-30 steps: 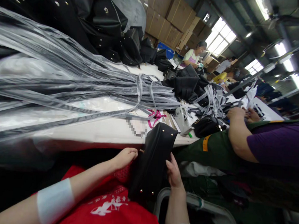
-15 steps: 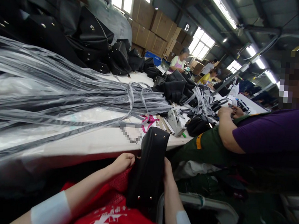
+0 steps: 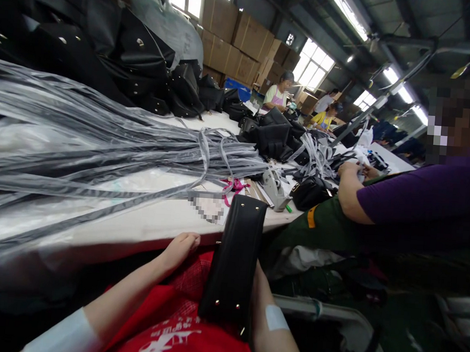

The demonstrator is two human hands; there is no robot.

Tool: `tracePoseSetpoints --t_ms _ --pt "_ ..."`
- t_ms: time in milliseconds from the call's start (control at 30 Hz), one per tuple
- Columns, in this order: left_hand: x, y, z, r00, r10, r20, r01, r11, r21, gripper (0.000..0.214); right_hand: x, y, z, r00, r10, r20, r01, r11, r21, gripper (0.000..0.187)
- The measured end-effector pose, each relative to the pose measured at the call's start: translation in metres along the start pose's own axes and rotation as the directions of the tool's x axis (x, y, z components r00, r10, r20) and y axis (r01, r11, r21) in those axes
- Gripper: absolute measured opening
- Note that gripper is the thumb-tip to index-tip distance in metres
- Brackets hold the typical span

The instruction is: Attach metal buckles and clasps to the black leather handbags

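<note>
A black handbag point(image 3: 237, 259) stands upright on end over my lap, its base with gold studs facing me. My right hand point(image 3: 258, 274) holds the bag along its right side, with the fingers hidden behind it. My left hand point(image 3: 184, 247) is closed, a little to the left of the bag and apart from it, near the table edge. What its fingers hold, if anything, is too small to make out. A small metal piece shows on the bag's left edge, between the bag and that hand.
Long plastic-wrapped strips point(image 3: 140, 148) cover the white table point(image 3: 146, 229). Black bags point(image 3: 119, 50) are heaped at its back. A tape dispenser point(image 3: 273, 189) and pink ribbon point(image 3: 236, 187) lie beyond the handbag. A co-worker in a purple sleeve point(image 3: 411, 183) works close on the right.
My left hand has moved left and slightly up, away from the handbag's edge. The bag has turned slightly, showing its base more squarely. The co-worker's hands have shifted a little.
</note>
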State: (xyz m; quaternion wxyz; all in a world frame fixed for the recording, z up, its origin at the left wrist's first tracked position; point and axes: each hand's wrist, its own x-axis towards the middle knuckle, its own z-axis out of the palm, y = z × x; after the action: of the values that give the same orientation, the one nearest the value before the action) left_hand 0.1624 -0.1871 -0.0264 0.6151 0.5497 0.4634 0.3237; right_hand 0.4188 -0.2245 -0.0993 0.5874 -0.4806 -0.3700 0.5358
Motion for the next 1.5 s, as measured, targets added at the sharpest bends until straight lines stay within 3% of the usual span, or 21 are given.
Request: tracePoseSetpoints --t_ms 133,233,333,433,567,633,733,833,900,1000,1133,1233,1300,1333,1467,1500 --pt "0.003 -0.006 -0.017 0.995 -0.037 -0.088 0.038 0.999 0.012 0.027 0.001 -0.014 0.002 0.980 0.200 -0.021 -0.196 0.972 0.130 0.051" --pt "0.008 -0.015 -0.030 0.985 -0.092 -0.146 0.104 0.992 0.075 0.027 0.002 -0.042 0.006 0.963 0.245 -0.116 -0.207 0.941 0.267 0.045" --pt "0.008 -0.021 -0.037 0.981 -0.112 -0.161 0.136 0.979 0.150 0.028 0.001 -0.074 0.017 0.981 0.111 -0.156 -0.077 0.975 0.209 0.045" --pt "0.003 -0.020 -0.038 0.982 -0.088 -0.168 0.119 0.975 0.188 0.029 -0.002 -0.106 0.033 0.988 -0.068 -0.136 0.072 0.997 0.022 0.048" --pt "-0.006 -0.009 -0.046 0.970 -0.001 -0.241 0.056 0.974 0.221 0.030 -0.008 -0.147 0.055 0.973 -0.222 0.071 0.233 0.919 -0.317 0.055" --pt "-0.011 -0.001 -0.053 0.941 0.075 -0.330 0.007 0.970 0.241 0.029 -0.012 -0.166 0.064 0.948 -0.252 0.194 0.313 0.845 -0.434 0.068" --pt "-0.020 0.014 -0.066 0.846 0.242 -0.476 -0.114 0.953 0.282 0.029 -0.019 -0.189 0.074 0.918 -0.264 0.296 0.388 0.756 -0.527 0.083" --pt "-0.030 0.030 -0.075 0.767 0.365 -0.528 -0.216 0.921 0.324 0.032 -0.030 -0.200 0.081 0.894 -0.209 0.397 0.416 0.715 -0.562 0.089" --pt "-0.037 0.039 -0.077 0.757 0.402 -0.515 -0.236 0.903 0.359 0.034 -0.038 -0.201 0.085 0.874 -0.158 0.460 0.427 0.703 -0.569 0.092" --pt "-0.045 0.047 -0.071 0.785 0.429 -0.447 -0.239 0.875 0.421 0.037 -0.048 -0.195 0.090 0.861 -0.103 0.498 0.431 0.669 -0.606 0.102" --pt "-0.053 0.052 -0.051 0.836 0.479 -0.267 -0.295 0.804 0.517 0.039 -0.057 -0.180 0.096 0.860 -0.012 0.510 0.433 0.547 -0.717 0.107" --pt "-0.059 0.059 -0.034 0.832 0.537 -0.141 -0.364 0.718 0.593 0.039 -0.064 -0.177 0.097 0.837 0.067 0.543 0.457 0.459 -0.762 0.104" --pt "-0.066 0.067 -0.025 0.807 0.584 -0.081 -0.411 0.655 0.634 0.038 -0.070 -0.181 0.096 0.780 0.152 0.607 0.492 0.449 -0.746 0.102" --pt "-0.070 0.072 -0.022 0.796 0.603 -0.042 -0.439 0.625 0.646 0.037 -0.072 -0.183 0.094 0.725 0.213 0.655 0.518 0.456 -0.723 0.100" --pt "-0.083 0.089 -0.016 0.776 0.613 0.148 -0.569 0.579 0.584 0.035 -0.076 -0.189 0.080 0.384 0.448 0.807 0.594 0.549 -0.588 0.087" --pt "-0.083 0.091 -0.017 0.786 0.599 0.151 -0.569 0.607 0.555 0.036 -0.075 -0.187 0.076 0.335 0.471 0.816 0.580 0.580 -0.573 0.086"
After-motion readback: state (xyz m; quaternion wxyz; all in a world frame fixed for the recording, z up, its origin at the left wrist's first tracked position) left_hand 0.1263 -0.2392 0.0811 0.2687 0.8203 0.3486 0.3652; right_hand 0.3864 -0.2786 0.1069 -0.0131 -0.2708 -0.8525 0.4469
